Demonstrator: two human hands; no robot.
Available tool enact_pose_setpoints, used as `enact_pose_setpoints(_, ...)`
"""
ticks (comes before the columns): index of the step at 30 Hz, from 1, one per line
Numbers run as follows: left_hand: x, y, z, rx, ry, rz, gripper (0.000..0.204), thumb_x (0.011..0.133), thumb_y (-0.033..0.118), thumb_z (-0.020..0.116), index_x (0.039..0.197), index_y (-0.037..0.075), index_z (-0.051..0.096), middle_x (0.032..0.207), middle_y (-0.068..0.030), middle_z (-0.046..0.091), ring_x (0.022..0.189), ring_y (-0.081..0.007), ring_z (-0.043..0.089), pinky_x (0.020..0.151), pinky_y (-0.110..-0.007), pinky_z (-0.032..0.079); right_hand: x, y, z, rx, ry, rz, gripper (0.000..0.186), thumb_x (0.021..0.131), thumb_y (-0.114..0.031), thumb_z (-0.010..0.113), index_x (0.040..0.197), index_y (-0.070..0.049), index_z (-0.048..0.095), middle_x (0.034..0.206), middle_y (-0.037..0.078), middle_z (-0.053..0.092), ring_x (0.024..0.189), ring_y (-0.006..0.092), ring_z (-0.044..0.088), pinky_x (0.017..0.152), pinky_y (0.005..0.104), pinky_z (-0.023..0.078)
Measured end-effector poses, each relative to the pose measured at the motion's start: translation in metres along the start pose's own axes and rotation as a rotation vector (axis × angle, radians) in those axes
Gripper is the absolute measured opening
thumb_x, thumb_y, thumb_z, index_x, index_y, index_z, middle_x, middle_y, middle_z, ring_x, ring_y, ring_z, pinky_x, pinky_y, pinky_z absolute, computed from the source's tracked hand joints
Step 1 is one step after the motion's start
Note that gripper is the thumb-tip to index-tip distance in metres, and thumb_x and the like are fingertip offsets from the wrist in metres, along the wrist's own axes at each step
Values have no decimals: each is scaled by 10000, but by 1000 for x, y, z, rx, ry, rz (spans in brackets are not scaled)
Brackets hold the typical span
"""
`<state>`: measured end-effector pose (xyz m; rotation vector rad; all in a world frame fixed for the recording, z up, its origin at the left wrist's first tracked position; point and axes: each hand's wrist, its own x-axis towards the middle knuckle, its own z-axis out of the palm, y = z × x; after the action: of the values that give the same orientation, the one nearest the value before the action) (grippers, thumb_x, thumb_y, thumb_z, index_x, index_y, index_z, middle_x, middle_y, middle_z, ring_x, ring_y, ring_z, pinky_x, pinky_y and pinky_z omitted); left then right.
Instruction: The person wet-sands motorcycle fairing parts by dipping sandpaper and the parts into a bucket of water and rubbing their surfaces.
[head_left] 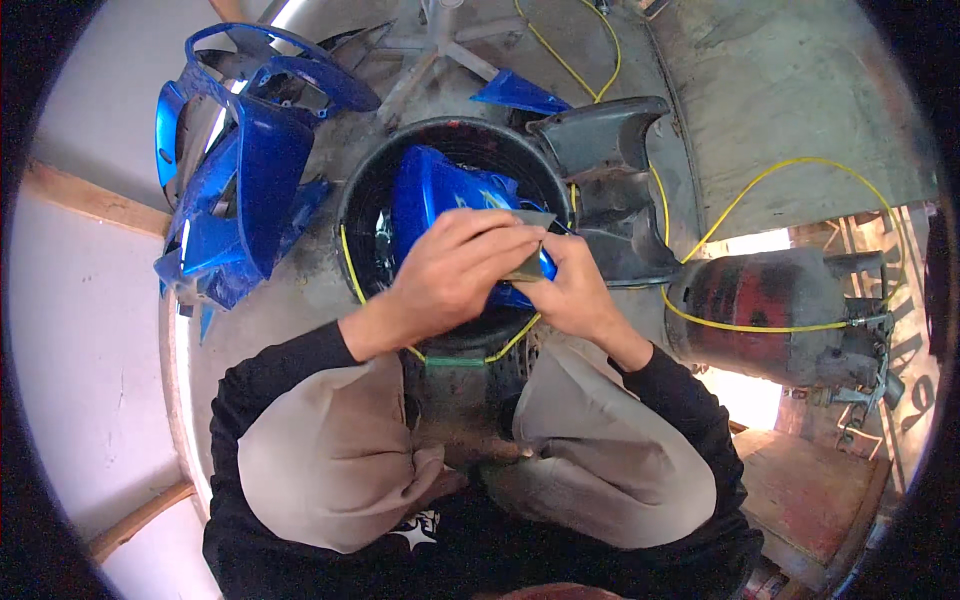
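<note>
A blue plastic body panel [420, 185] with a yellow graphic rests in a black tub [369, 165] in front of me. Over the panel, my left hand [465, 265] has its fingers closed on a thin grey-green sheet [530, 218], which looks like abrasive paper. My right hand [570, 290] also grips the sheet from the right, with its thumb reaching beneath my left fingers. Some of the right fingers are hidden behind the sheet and panel.
Blue fairing pieces [262, 190] lie left, another [520, 95] behind the tub. Black molded parts [590, 135] lie right of it, with a tank [760, 310] and looped yellow hose [800, 160] farther right. A metal stand [440, 45] stands behind; a white panel wall [95, 330] bounds the left.
</note>
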<state>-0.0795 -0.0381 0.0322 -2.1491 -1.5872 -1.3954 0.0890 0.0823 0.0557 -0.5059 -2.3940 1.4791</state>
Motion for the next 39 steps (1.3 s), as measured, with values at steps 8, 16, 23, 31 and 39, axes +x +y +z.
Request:
enact_pose_setpoints(8, 9, -58, 6, -63, 106, -297, 277, 956, -29, 666, 1209, 26, 765, 1216, -131, 779, 1150, -336, 724, 1025, -428, 535, 9, 0, -1, 395, -79, 160, 357, 1002, 24, 496, 1311, 144, 629, 1311, 234, 719, 1197, 312, 743, 1057, 412, 578)
enact_pose_setpoints(16, 12, -57, 0, -75, 50, -299, 276, 946, 44, 694, 1209, 31, 777, 1312, -138, 734, 1209, -348, 680, 1045, -434, 520, 20, 11, -12, 289, -3, 92, 278, 1009, -75, 623, 1221, 93, 689, 1102, 178, 784, 1008, 251, 789, 899, 371, 616)
enact_pose_setpoints(23, 16, -44, 2, -91, -56, -73, 308, 980, 35, 653, 1273, 52, 748, 1353, -127, 718, 1286, -339, 648, 1075, -443, 501, 24, -29, -39, 92, -267, 469, 396, 1044, -283, 707, 1254, 47, 647, 872, 95, 758, 805, 183, 771, 587, 280, 584)
enact_pose_setpoints(31, 10, -46, -2, -182, -52, -201, 321, 949, -15, 633, 1241, 36, 756, 1371, -138, 729, 1336, -339, 654, 1104, -465, 486, 8, -19, -32, 456, -446, 298, 763, 955, -178, 838, 1541, 4, 385, 1380, 150, 630, 923, 151, 716, 582, 266, 610)
enact_pose_setpoints(39, 19, -42, -11, -121, -65, -160, 371, 904, 26, 714, 1272, 60, 742, 1392, -95, 724, 1320, -305, 663, 1087, -438, 486, 11, 23, -20, 129, -159, 4, 719, 865, -450, 889, 1340, 20, 622, 1096, 121, 722, 896, 213, 690, 822, 374, 570)
